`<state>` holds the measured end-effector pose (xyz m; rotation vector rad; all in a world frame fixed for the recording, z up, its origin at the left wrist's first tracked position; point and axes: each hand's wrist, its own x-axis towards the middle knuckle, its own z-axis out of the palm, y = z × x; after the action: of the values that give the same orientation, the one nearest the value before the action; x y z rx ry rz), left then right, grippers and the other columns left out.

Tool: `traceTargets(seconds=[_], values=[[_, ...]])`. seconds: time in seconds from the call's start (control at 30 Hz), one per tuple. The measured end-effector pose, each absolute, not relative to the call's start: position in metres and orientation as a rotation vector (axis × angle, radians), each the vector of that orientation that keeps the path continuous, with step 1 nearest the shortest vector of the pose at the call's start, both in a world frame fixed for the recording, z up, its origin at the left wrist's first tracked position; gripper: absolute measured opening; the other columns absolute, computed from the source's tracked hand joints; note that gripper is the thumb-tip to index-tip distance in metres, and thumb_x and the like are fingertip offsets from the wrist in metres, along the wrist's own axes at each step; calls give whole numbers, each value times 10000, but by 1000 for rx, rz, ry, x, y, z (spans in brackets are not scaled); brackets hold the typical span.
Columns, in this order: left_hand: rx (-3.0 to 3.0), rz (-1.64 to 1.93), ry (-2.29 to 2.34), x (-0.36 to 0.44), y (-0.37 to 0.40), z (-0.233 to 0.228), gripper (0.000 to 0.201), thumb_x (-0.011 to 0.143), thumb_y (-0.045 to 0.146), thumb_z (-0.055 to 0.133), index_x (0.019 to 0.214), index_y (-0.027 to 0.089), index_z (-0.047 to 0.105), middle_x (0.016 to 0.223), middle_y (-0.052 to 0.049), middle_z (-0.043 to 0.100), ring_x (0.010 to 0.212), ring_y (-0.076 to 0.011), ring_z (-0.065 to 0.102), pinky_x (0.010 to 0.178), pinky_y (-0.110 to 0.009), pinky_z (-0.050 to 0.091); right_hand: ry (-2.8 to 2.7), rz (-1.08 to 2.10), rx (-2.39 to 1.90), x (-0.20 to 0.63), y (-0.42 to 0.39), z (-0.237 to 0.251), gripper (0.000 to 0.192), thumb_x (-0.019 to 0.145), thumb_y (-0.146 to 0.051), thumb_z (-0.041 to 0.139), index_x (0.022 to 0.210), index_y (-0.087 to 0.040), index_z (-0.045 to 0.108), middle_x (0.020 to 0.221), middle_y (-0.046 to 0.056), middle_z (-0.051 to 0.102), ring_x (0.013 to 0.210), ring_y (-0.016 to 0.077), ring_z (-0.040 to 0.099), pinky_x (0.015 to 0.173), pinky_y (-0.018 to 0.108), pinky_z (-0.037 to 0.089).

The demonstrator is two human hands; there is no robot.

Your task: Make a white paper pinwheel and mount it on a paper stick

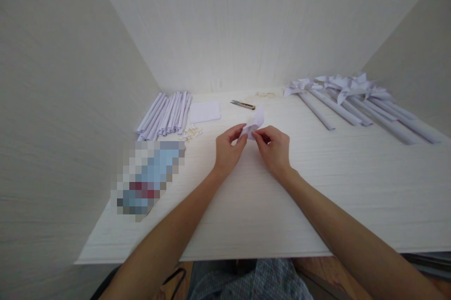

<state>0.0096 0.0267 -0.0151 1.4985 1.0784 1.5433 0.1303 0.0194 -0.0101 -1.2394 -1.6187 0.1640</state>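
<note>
Between my two hands, above the middle of the white table (pixel 246 215), is a folded piece of white paper (pixel 258 119), its upper part curling up and away. My left hand (pixel 230 147) pinches the paper's left side between thumb and fingers. On the other side, my right hand (pixel 274 148) is closed at the paper's lower right edge, thumb and forefinger together on it. The fingertips cover the paper's lower folds. Just beyond the hands lie small thread snips (pixel 243 104) with dark blades.
Rolled paper sticks (pixel 165 113) are piled at the back left, beside square white sheets (pixel 205 112) and small pale pieces (pixel 191 133). A blurred-out blue object (pixel 151 180) lies at left. Several paper pinwheels (pixel 347 95) on sticks lie at the back right. White panels enclose the table.
</note>
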Motion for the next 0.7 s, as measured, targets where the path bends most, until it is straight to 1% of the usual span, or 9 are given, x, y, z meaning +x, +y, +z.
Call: traceTargets(seconds=[0.2,0.43,0.7], values=[[1366,1552,1048,11,29,-14,214,656,219,623,848,133,661,863,-60,707,780,-155,654,762,-287,520,-1615,209,-1230,131,20,-11,151,747,-200,556,604,-170,594,596,18,594,532,122,510,528,258,409],[1348,1556,1054,10,27,-12,196,652,213,620,827,134,661,844,-56,707,768,-149,652,744,-277,515,-1580,251,-1224,130,22,-12,131,738,-196,565,612,-177,599,592,7,594,527,122,514,533,263,416],[1330,1576,1113,9,28,-13,158,639,187,612,783,139,657,772,-45,702,704,-130,640,689,-253,509,-1598,303,-1174,131,22,-12,130,743,-192,556,632,-183,622,624,16,605,552,128,533,542,269,432]])
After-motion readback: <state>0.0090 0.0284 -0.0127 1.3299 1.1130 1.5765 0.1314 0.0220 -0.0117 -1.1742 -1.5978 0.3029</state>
